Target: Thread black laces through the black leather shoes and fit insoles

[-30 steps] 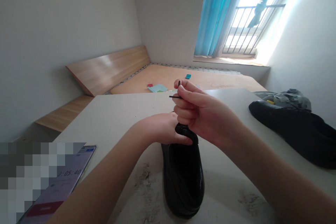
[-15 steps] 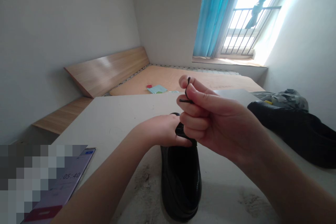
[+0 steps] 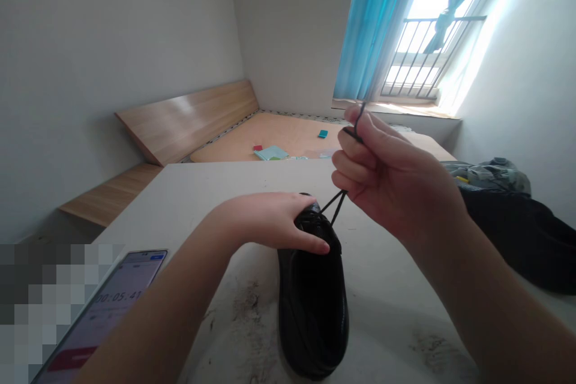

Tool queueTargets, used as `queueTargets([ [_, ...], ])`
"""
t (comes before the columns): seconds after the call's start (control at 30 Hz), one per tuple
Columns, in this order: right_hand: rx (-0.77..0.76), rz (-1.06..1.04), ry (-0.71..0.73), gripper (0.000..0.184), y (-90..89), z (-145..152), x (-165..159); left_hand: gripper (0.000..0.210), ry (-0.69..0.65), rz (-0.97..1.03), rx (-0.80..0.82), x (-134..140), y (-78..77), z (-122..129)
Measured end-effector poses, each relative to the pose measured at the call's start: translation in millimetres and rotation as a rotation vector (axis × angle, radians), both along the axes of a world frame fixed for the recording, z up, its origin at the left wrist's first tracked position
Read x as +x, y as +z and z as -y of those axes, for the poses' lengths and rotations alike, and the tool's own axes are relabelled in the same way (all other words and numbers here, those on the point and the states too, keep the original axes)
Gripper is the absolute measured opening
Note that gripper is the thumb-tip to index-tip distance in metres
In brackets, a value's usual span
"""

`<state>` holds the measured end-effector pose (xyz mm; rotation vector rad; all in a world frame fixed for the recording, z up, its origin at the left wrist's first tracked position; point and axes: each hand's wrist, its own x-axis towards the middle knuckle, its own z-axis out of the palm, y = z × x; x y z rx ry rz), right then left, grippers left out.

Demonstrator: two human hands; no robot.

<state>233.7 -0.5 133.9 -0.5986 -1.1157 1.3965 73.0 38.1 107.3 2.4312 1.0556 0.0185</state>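
A black lace-up shoe [image 3: 314, 312] stands on the white tabletop with its heel toward me. My left hand [image 3: 276, 220] grips it across the upper, thumb over the top of the opening; its other fingers are mostly hidden on the far left side. Raised above and right of the toe, my right hand [image 3: 382, 168] is closed around the black shoelaces [image 3: 335, 207]. Two strands run taut from the eyelets up into this fist, and a loose end sticks up past the thumb and forefinger.
At the left edge of the white table [image 3: 189, 186] lies a phone [image 3: 130, 276] showing a timer. A black item [image 3: 517, 234], probably a bag, and a greyish bundle [image 3: 499, 174] are on the right. Behind are a bed board [image 3: 229, 141] with small packets and a wooden headboard [image 3: 193, 117].
My right hand has moved up and to the right, drawing the laces out into taut strands. The left hand stays on the shoe, its thumb now more exposed.
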Motion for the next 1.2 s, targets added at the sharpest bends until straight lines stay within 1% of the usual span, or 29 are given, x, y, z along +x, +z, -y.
queueTargets([
  [0.03, 0.015, 0.017, -0.024, 0.017, -1.6, -4, 2, 0.059, 0.023, 0.006, 0.002, -4, 6.0, 3],
  [0.1, 0.04, 0.046, -0.057, 0.017, -5.3, -11, 5, 0.051, 0.073, 0.078, 0.03, -9, 16.1, 10],
  [0.2, 0.035, 0.043, -0.068, 0.02, -9.9, -18, 7, 0.037, 0.092, 0.209, 0.046, -8, 21.4, 20],
  [0.3, -0.001, -0.013, -0.053, 0.022, -13.3, -23, 8, 0.029, 0.067, 0.236, -0.038, 3, 15.3, 19],
  [0.37, -0.001, -0.039, -0.058, 0.021, -16.0, -27, 10, 0.029, 0.071, 0.269, -0.116, 10, 8.6, 12],
  [0.43, -0.003, -0.018, -0.099, 0.019, -19.4, -33, 12, 0.027, 0.111, 0.325, -0.173, 14, 2.1, 1],
  [0.5, -0.092, -0.003, -0.155, 0.019, -23.3, -40, 16, 0.024, 0.191, 0.368, -0.194, 15, -3.5, -8],
  [0.57, -0.244, -0.031, -0.193, 0.02, -27.9, -49, 19, 0.023, 0.272, 0.372, -0.192, 14, -8.2, -15],
  [0.63, -0.369, -0.071, -0.198, 0.023, -33.3, -59, 23, 0.02, 0.316, 0.371, -0.217, 14, -11.9, -19],
  [0.7, -0.42, -0.083, -0.207, 0.026, -39.2, -68, 27, 0.017, 0.347, 0.388, -0.28, 15, -14.1, -20],
  [0.77, -0.432, -0.089, -0.244, 0.027, -44.2, -75, 30, 0.016, 0.41, 0.411, -0.333, 16, -14.7, -20],
  [0.83, -0.404, -0.084, -0.309, 0.027, -46.9, -78, 32, 0.017, 0.485, 0.411, -0.34, 18, -14.4, -21],
  [0.9, -0.336, -0.07, -0.364, 0.024, -46.4, -75, 32, 0.017, 0.523, 0.404, -0.329, 20, -14.2, -21],
  [0.93, -0.273, -0.04, -0.375, 0.021, -45.0, -71, 31, 0.017, 0.528, 0.402, -0.324, 21, -14.4, -21],
  [1.0, -0.092, 0.07, -0.384, 0.015, -40.8, -62, 26, 0.017, 0.523, 0.407, -0.318, 23, -14.9, -20],
  [1.03, 0.018, 0.146, -0.387, 0.012, -38.6, -57, 23, 0.018, 0.5, 0.418, -0.311, 24, -15.1, -19],
  [1.1, 0.22, 0.305, -0.372, 0.009, -35.0, -47, 17, 0.021, 0.387, 0.448, -0.283, 25, -15.1, -15],
  [1.17, 0.319, 0.404, -0.314, 0.006, -33.3, -40, 11, 0.024, 0.227, 0.472, -0.26, 25, -14.8, -10],
  [1.2, 0.325, 0.429, -0.265, 0.005, -33.0, -38, 9, 0.026, 0.158, 0.473, -0.26, 25, -14.6, -8],
])
